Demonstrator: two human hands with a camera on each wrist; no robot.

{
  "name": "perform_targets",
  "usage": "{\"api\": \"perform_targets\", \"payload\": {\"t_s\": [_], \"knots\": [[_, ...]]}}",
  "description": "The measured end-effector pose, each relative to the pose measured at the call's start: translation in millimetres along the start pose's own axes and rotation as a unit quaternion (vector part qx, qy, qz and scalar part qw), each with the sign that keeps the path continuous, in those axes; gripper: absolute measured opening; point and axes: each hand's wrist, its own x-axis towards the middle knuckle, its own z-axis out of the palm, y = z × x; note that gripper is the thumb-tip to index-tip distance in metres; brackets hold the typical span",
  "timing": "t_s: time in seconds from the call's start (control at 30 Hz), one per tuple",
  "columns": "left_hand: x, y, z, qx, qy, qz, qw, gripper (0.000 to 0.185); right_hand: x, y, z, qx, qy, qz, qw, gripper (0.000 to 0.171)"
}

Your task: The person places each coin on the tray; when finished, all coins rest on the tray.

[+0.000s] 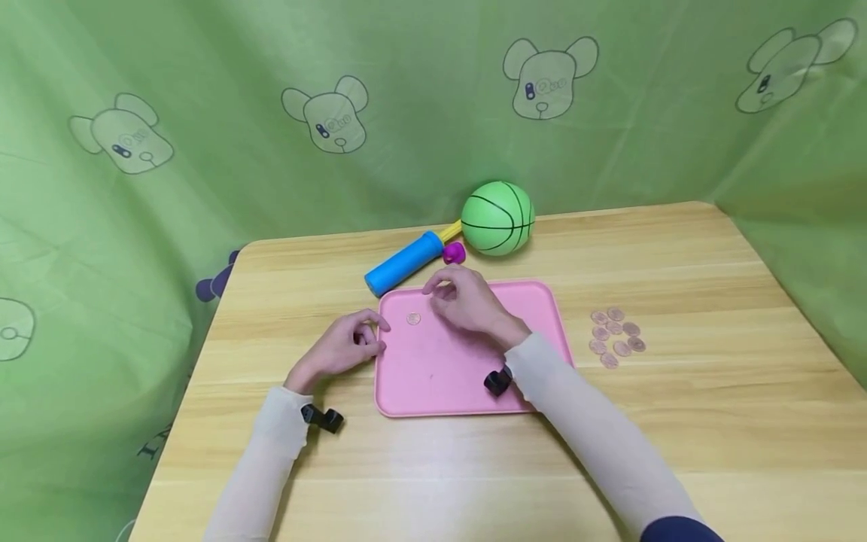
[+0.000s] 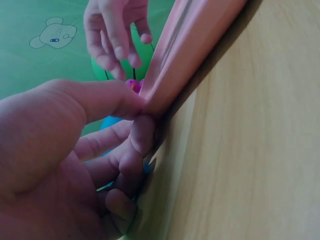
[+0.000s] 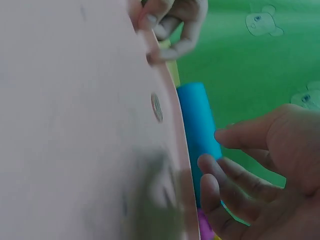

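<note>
A pink tray lies on the wooden table with one round coin on it, near its upper left corner. My left hand is at the tray's left edge; in the left wrist view, its thumb and index finger pinch the rim. Over the upper part of the tray hovers my right hand, its fingers loosely bent. In the right wrist view, nothing shows between its thumb and fingers, and the coin lies apart from them.
Several coins lie grouped on the table right of the tray. Behind the tray are a blue pump with a yellow end, a small purple toy and a green ball. A green curtain hangs behind the table.
</note>
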Motion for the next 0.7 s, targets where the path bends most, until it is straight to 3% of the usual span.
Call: {"api": "perform_targets", "payload": {"t_s": [0.33, 0.57, 0.7], "knots": [[2.7, 2.6, 0.9, 0.003, 0.014, -0.015, 0.9998, 0.025, -43, 41, -49, 0.01, 0.036, -0.006, 0.999, 0.027], [1.2, 1.9, 0.6, 0.006, 0.013, -0.021, 0.9997, 0.027, -86, 67, -106, -0.015, 0.109, -0.003, 0.994, 0.03], [-0.4, 2.0, 0.9, 0.007, 0.013, -0.026, 0.9996, 0.027, -112, 90, -134, -0.026, 0.145, 0.02, 0.989, 0.032]]}}
